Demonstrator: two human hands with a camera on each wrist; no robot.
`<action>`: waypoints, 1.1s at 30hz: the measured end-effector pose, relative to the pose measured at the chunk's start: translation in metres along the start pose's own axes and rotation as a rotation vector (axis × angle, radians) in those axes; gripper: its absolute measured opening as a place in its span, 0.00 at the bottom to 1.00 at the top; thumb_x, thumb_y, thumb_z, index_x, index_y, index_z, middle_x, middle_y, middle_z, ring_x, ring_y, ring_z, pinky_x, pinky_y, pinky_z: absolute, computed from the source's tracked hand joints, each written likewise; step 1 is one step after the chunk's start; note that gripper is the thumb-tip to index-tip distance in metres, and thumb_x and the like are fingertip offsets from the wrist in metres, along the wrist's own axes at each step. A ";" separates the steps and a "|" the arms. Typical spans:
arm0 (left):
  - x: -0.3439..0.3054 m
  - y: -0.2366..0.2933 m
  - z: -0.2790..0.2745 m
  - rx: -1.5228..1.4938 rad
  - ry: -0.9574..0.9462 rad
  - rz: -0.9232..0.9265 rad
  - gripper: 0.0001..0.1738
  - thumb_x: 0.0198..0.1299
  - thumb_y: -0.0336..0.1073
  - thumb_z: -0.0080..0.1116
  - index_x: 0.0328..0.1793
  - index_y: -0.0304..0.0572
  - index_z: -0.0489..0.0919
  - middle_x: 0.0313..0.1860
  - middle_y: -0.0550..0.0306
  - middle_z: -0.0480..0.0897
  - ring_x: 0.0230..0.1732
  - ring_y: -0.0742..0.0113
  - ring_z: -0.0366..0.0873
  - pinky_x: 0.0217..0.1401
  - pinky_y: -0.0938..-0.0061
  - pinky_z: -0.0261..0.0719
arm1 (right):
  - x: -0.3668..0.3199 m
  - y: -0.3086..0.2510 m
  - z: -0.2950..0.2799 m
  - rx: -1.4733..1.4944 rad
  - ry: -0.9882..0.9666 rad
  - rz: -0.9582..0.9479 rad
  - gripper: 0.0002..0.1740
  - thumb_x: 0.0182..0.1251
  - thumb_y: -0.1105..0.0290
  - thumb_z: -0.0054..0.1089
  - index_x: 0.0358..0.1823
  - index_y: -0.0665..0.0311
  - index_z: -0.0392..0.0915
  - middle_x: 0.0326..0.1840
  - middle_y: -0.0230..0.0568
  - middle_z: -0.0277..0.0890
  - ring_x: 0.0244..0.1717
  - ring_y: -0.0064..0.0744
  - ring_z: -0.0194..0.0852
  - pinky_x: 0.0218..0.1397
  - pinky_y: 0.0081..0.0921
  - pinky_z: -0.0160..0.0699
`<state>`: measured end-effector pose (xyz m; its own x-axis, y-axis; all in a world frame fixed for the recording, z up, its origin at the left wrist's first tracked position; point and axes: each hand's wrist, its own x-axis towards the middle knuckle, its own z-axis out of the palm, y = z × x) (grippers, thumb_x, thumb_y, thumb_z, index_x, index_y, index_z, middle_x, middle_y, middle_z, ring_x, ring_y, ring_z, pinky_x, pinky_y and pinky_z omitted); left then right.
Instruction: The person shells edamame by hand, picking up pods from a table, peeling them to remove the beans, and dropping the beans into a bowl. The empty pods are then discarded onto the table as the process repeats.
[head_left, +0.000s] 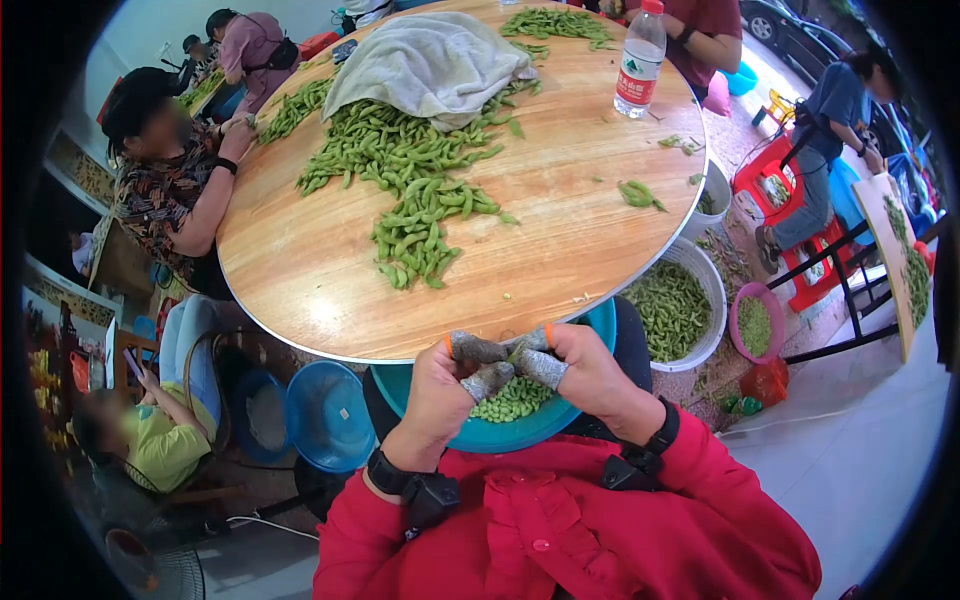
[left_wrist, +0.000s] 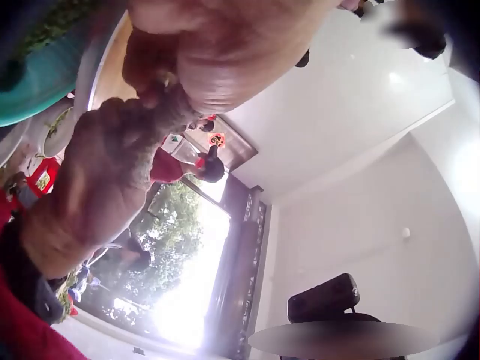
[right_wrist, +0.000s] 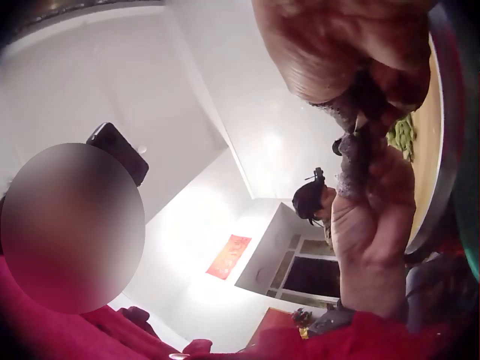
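Both hands meet fingertip to fingertip over a teal basin [head_left: 478,438] held between the person's legs. The left hand [head_left: 438,388] and the right hand [head_left: 598,378] pinch a small green soybean pod [head_left: 515,350], mostly hidden by the fingers. Grey wraps cover the thumbs and forefingers, with orange bands at some edges. Shelled green beans [head_left: 508,402] lie in the basin below. In the left wrist view the left hand [left_wrist: 247,56] looms close and dark, its fingertips against those of the other hand.
On the round wooden table [head_left: 560,210], a heap of pods [head_left: 400,160] lies partly under a grey towel [head_left: 430,65]. A water bottle [head_left: 640,70] stands at right. A white basket [head_left: 718,310] of pods and blue basins [head_left: 330,425] flank the seat. Other people sit or stand around.
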<state>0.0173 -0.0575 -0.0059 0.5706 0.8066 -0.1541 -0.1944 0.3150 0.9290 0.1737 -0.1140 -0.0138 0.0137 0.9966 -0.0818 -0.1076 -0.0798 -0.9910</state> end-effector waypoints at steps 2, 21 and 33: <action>0.000 -0.004 -0.001 -0.022 0.017 -0.001 0.13 0.44 0.19 0.61 0.37 0.36 0.74 0.29 0.58 0.78 0.26 0.75 0.75 0.26 0.83 0.73 | 0.000 0.000 0.000 0.015 0.004 -0.014 0.06 0.59 0.72 0.52 0.32 0.68 0.74 0.24 0.23 0.68 0.27 0.12 0.58 0.29 0.15 0.62; 0.000 -0.015 -0.003 0.052 0.048 0.040 0.11 0.47 0.19 0.59 0.37 0.36 0.74 0.31 0.60 0.78 0.30 0.75 0.75 0.30 0.82 0.74 | 0.003 0.012 0.000 0.039 0.032 0.021 0.06 0.60 0.73 0.51 0.31 0.68 0.74 0.24 0.25 0.68 0.28 0.13 0.59 0.29 0.16 0.62; -0.003 -0.016 0.000 0.965 -0.019 0.597 0.08 0.52 0.29 0.55 0.38 0.35 0.74 0.23 0.52 0.75 0.24 0.62 0.74 0.28 0.71 0.72 | 0.000 0.012 -0.002 0.178 -0.034 -0.063 0.04 0.61 0.74 0.50 0.34 0.67 0.72 0.29 0.26 0.70 0.30 0.14 0.63 0.34 0.16 0.65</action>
<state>0.0184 -0.0653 -0.0202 0.6066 0.6882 0.3981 0.2522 -0.6414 0.7246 0.1745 -0.1153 -0.0254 -0.0077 0.9999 -0.0130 -0.2822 -0.0146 -0.9592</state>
